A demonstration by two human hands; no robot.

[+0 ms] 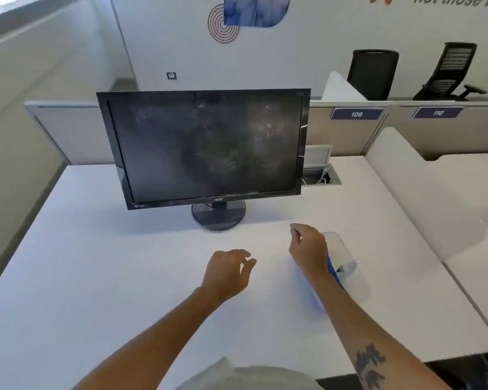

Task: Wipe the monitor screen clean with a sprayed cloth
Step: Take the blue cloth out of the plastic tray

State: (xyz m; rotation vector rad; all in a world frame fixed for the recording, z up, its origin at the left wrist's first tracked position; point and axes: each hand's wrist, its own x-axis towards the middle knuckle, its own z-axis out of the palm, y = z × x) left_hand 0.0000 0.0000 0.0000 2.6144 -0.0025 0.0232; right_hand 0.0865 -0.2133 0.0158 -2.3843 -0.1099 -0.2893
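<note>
White desk (124, 277), black monitor (206, 149), dusty smeared screen

Desk (124, 277) bare before monitor (206, 147); spray bottle (341, 257) lies right.

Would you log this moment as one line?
monitor: smudged | left hand: empty | right hand: over spray bottle
</note>
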